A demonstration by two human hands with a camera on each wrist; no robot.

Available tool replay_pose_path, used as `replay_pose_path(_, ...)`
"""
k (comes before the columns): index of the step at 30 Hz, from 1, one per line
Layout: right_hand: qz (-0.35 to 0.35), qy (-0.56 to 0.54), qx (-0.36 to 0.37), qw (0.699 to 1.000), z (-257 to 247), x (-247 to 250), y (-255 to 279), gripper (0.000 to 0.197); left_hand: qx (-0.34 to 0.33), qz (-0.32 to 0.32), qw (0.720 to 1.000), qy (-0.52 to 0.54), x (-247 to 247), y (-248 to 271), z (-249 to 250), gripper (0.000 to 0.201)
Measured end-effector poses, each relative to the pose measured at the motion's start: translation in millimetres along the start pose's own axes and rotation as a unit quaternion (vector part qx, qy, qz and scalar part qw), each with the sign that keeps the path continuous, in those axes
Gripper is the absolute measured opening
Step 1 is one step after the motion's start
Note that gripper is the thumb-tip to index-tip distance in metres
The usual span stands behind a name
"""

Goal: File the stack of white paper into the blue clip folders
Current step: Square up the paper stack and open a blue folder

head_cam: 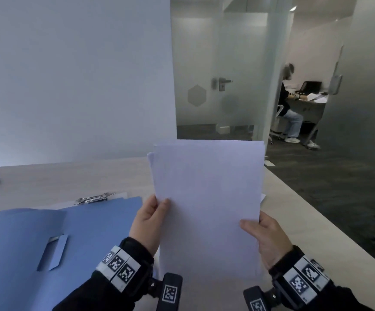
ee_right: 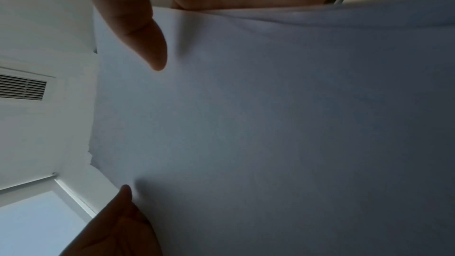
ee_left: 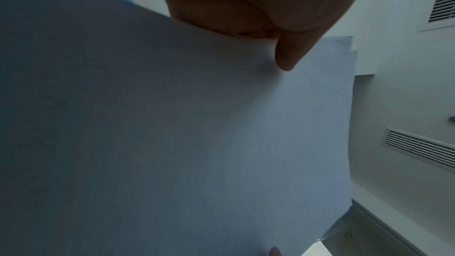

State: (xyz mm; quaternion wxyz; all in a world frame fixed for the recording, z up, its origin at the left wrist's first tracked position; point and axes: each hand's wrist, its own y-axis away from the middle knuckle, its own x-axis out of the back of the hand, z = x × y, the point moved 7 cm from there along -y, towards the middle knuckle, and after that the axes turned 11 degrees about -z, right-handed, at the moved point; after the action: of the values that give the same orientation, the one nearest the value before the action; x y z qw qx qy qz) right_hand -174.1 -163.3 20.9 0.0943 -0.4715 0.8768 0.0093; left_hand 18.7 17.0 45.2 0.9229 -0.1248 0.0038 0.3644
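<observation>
Office room, pale wooden table against white wall; glass partition beyond, second person seated at far desk. Open blue clip folder lies flat on table at left, metal clip at far edge exposed. Paper stack held upright above table, just right of folder. Left hand pinches left edge, right hand pinches right edge, thumbs on front. Top edges uneven; upright two-sided hold likely for squaring sheets before clipping.
</observation>
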Motion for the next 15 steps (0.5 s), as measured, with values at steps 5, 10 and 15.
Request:
replay_pose_path(5, -0.015, -0.031, 0.007, 0.999, 0.6, -2.5, 10.7, 0.028, -0.004, -0.011, 1.0, -0.002, -4.8, 18.3, 0.5, 0.018)
replay_pose_path(10, 0.005, -0.013, 0.036, 0.999, -10.1, -0.8, 16.9, 0.021, -0.047, -0.01, 0.999, -0.009, -10.2, 19.9, 20.0, 0.014)
replay_pose_path(15, -0.002, -0.01, 0.05, 0.999, -21.9, -5.3, 23.0, 0.019, -0.079, -0.019, 0.997, -0.017, -11.6, 27.7, 29.9, 0.014)
